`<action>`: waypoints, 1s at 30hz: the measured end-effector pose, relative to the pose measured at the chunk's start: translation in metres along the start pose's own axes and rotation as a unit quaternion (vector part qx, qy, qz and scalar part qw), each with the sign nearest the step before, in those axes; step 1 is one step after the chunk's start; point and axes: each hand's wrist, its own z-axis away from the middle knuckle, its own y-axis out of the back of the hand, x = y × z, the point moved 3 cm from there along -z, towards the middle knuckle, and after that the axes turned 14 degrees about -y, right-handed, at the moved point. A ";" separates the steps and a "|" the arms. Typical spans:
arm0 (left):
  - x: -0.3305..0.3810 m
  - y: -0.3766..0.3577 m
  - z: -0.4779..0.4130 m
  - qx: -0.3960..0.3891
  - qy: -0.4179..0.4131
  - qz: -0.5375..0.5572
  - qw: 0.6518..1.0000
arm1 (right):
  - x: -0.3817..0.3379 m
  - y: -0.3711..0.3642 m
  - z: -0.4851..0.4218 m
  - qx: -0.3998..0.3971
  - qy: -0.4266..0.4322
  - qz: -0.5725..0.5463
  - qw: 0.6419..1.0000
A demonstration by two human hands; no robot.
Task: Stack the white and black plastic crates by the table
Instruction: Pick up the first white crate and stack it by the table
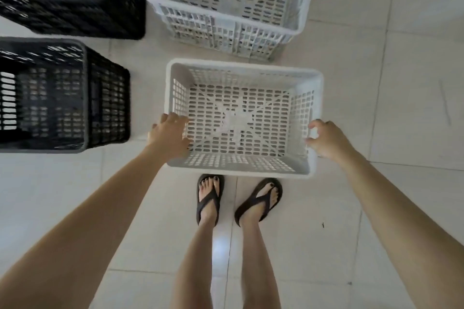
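Black crates [62, 98] crowd the left; tiled floor [389, 108] right lies open.

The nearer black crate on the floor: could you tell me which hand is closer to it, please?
Left. The left hand grips the white crate's left rim, beside the black crate; the right hand is at the far rim.

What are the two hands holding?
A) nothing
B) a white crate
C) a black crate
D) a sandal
B: the left hand and the right hand each grip a side rim of the white crate, right in front of the feet, while the black crates sit untouched off to the left.
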 end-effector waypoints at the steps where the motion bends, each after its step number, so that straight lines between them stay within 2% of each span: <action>1: -0.008 -0.011 -0.013 0.013 0.007 -0.009 1.000 | 0.001 -0.011 -0.016 0.007 -0.005 0.004 1.000; 5: -0.038 -0.045 -0.057 0.029 0.068 -0.016 0.997 | 0.009 -0.045 -0.067 0.078 -0.077 0.042 0.993; 8: -0.046 -0.062 -0.082 0.023 0.111 0.021 0.993 | 0.016 -0.063 -0.097 0.058 -0.131 0.019 0.990; 10: -0.046 -0.067 -0.091 0.034 0.130 0.014 0.991 | 0.018 -0.073 -0.110 0.026 -0.110 -0.005 0.994; 13: -0.049 -0.065 -0.097 0.042 0.154 -0.005 0.987 | 0.022 -0.074 -0.117 0.057 -0.087 -0.003 0.995; 17: -0.045 -0.056 -0.094 0.008 0.121 -0.027 0.992 | 0.036 -0.064 -0.113 0.037 -0.084 0.001 0.996; 24: 0.022 -0.011 -0.067 -0.021 0.090 -0.062 0.994 | 0.096 -0.006 -0.075 0.021 -0.114 -0.018 0.993; 30: 0.125 0.078 -0.030 -0.062 0.060 -0.064 0.994 | 0.165 0.098 -0.021 0.000 -0.130 0.007 0.991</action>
